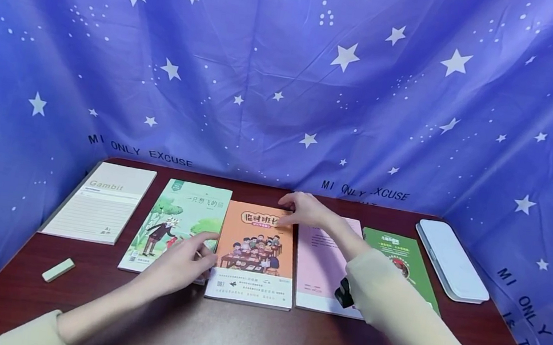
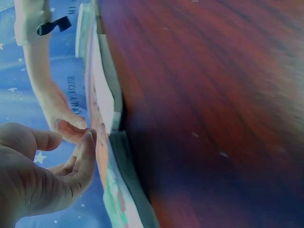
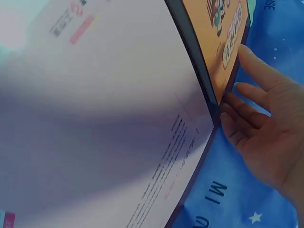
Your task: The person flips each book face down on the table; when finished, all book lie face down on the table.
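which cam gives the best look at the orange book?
Head view: the orange book shows whole, cover up, left hand at its left edge, right hand on its top right corner. Left wrist shows only its edge; right wrist only a corner strip.

We see dark reddish-brown wooden table (image 1: pixel 256 337). Blue cloth backdrop (image 1: pixel 287 82), white stars and dots, dark lettering. Cream notebook (image 1: pixel 101 208), pale lines, tan title. Green-and-white picture book (image 1: pixel 178 212), cartoon figure, trees. Orange book (image 1: pixel 256 250), drawn children, white lower band. Pale pink book (image 1: pixel 319 264). Dark green book (image 1: pixel 401 257). White flat case (image 1: pixel 452 260). Mint-green eraser (image 1: pixel 58 270). We note cream sleeves, black wrist strap (image 1: pixel 344 293).
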`<state>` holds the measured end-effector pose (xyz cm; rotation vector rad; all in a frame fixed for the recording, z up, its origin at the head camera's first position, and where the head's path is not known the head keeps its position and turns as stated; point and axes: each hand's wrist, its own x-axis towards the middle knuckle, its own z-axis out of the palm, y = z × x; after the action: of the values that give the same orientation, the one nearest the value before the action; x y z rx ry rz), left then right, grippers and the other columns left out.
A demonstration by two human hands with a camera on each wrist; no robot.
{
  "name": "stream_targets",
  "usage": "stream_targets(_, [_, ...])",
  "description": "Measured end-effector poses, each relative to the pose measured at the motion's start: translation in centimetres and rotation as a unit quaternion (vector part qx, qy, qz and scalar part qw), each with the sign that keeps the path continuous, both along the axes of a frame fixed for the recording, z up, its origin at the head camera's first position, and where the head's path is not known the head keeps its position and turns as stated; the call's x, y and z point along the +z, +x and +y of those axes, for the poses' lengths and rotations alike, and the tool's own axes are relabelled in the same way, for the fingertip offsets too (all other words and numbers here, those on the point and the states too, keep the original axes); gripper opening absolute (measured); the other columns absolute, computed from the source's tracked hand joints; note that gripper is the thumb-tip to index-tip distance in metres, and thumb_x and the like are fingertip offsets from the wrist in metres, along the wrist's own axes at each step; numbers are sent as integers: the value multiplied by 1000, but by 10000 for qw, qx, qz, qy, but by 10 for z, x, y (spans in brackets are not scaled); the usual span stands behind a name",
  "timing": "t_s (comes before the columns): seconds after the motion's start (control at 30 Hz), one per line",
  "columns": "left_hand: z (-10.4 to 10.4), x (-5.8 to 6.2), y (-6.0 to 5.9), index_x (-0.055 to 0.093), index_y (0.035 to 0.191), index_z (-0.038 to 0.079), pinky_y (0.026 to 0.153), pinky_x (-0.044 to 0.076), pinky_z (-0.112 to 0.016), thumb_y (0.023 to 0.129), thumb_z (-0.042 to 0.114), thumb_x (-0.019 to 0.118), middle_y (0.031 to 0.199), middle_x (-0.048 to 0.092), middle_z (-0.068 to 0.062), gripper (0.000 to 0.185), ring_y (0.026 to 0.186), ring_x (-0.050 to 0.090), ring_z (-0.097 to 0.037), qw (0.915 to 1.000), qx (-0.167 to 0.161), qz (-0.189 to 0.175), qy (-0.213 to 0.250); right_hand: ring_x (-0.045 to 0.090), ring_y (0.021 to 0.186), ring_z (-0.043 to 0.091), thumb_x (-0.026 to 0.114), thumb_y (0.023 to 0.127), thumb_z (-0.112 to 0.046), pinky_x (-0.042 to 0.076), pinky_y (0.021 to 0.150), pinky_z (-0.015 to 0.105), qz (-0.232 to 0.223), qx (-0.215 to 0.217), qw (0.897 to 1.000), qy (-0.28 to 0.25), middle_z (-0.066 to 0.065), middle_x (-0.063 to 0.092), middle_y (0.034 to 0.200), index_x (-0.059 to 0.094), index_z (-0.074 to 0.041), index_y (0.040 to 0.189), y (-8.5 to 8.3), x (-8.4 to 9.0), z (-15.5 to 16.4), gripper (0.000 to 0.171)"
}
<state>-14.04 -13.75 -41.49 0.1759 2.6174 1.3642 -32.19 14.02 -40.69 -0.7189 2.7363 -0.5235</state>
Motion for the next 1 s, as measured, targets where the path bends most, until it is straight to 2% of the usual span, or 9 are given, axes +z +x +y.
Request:
stream_targets(0.13, [-8, -8, 6, 53, 145, 5, 58, 57, -29, 97, 12, 60, 89, 71, -4, 49, 63, 66, -14, 9995, 282, -97, 125, 63, 121, 26, 89, 78, -41, 52, 109, 41, 51, 27, 9994, 344, 12, 70, 125, 67, -5, 133, 1, -3, -7, 69])
stream_targets(0.23, [-11, -13, 11, 59, 138, 6, 60, 58, -29, 97, 11, 60, 91, 73, -4, 41, 64, 68, -14, 9978, 584, -107, 279, 61, 114, 23, 90, 77, -42, 52, 106, 39, 51, 61, 9988, 493, 10, 70, 119, 68, -3, 130, 2, -4, -11, 70])
stream_targets(0.3, [-13, -14, 13, 63, 131, 6, 65, 60, -26, 98, 12, 60, 90, 73, -3, 33, 68, 70, -13, 9969, 709, -140, 314, 59, 108, 21, 90, 76, -43, 52, 103, 38, 85, 95, 9982, 585, 8, 69, 115, 68, -2, 128, 1, -5, -13, 70])
stream_targets(0.37, [-15, -14, 15, 67, 124, 4, 71, 60, -24, 99, 13, 60, 87, 74, -2, 27, 73, 72, -11, 9968, 738, -154, 281, 58, 104, 21, 90, 76, -44, 52, 100, 37, 100, 49, 9976, 687, 7, 69, 111, 70, -3, 122, 2, -5, -15, 65])
stream_targets(0.5, [-18, -12, 18, 71, 113, 1, 66, 63, -26, 100, 15, 58, 83, 73, -3, 23, 73, 74, -12, 9961, 719, -402, 324, 57, 100, 20, 91, 74, -47, 51, 94, 36, 134, -147, 9952, 954, 5, 67, 104, 71, -7, 110, 3, -4, -19, 58])
stream_targets(0.57, [-19, -12, 20, 73, 107, 1, 65, 63, -26, 100, 15, 58, 82, 74, -3, 22, 73, 74, -13, 9952, 730, -532, 384, 56, 100, 21, 90, 74, -49, 50, 94, 37, 103, -217, 9935, 1110, 5, 65, 104, 69, -8, 108, 4, -3, -21, 58])
stream_targets(0.67, [-19, -14, 21, 74, 103, -1, 68, 65, -26, 100, 14, 58, 84, 75, -6, 23, 77, 74, -14, 9928, 728, -713, 629, 56, 105, 21, 90, 74, -51, 50, 98, 37, 138, -274, 9913, 1281, 4, 64, 109, 67, -9, 114, 7, -3, -22, 62])
stream_targets(0.87, [-16, -17, 24, 72, 106, -5, 76, 66, -29, 101, 16, 59, 89, 74, -9, 25, 85, 76, -17, 9879, 681, -891, 1068, 53, 96, 20, 90, 74, -50, 48, 88, 35, 233, -268, 9903, 1343, 3, 61, 98, 68, -9, 101, 11, -1, -22, 54])
stream_targets(1.0, [-15, -19, 25, 70, 107, -7, 79, 66, -31, 101, 13, 58, 92, 73, -10, 25, 85, 73, -16, 9810, 694, -1121, 1427, 51, 92, 19, 91, 73, -49, 47, 85, 33, 229, -203, 9913, 1283, 1, 59, 93, 68, -9, 95, 13, -1, -23, 51])
